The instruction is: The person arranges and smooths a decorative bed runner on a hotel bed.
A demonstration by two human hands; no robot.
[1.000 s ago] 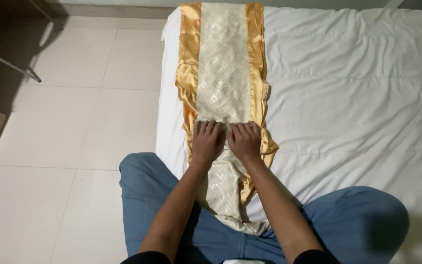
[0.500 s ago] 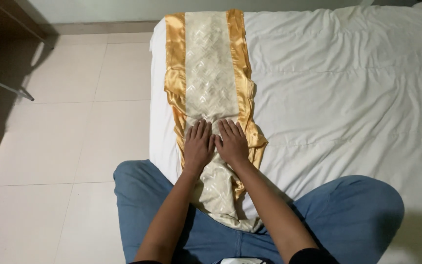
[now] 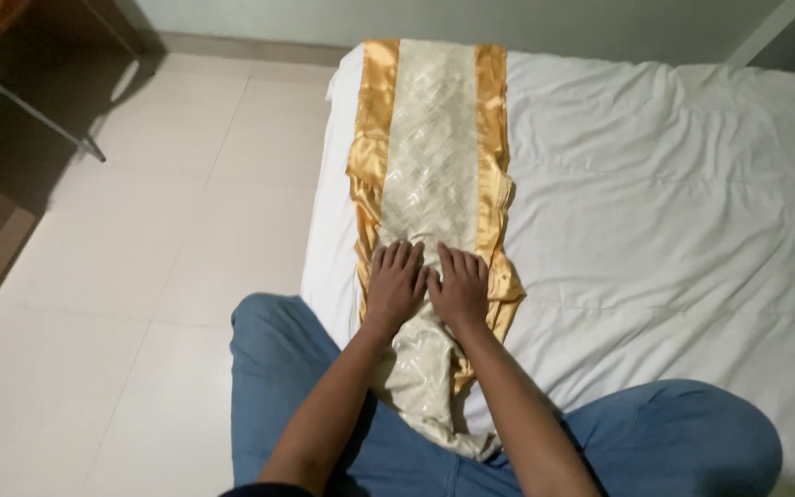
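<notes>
Bed runner [image 3: 434, 156] along bed [image 3: 674, 230] left edge; left hand [image 3: 395, 285], right hand [image 3: 459, 290] side by side on it, apparently touching; floor [image 3: 140, 276] left.

The runner [image 3: 434, 166] is cloth, glossy gold satin along its edges and cream woven brocade down the middle, on a matt, creased white bed sheet [image 3: 674, 212] beside smooth pale floor tiles [image 3: 158, 230].
</notes>
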